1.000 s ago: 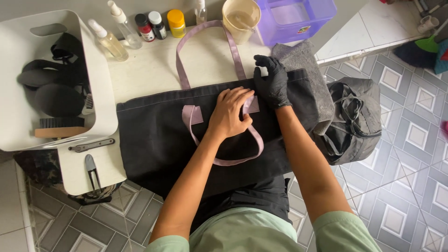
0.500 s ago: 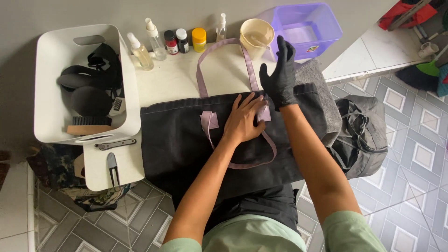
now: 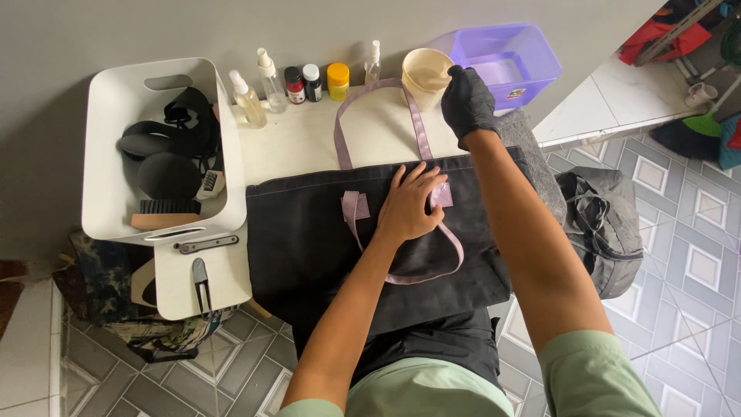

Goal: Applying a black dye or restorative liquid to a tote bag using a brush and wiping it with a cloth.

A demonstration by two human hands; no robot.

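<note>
One white bin (image 3: pixel 108 154) of brushes (image 3: pixel 166 212)

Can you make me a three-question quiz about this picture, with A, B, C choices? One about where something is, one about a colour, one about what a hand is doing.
1. Where is the wooden brush?
A. In the white bin
B. On the floor
C. On the bag

2. What colour are the handles of the black tote bag?
A. Green
B. Lilac
C. Orange

3. What is the bare left hand doing?
A. Holding a bottle
B. Hanging in the air
C. Pressing flat on the bag

Answers: 1 A, it lies inside the bin. 2 B, both straps look pale purple. 3 C, the palm lies on the fabric.
</note>
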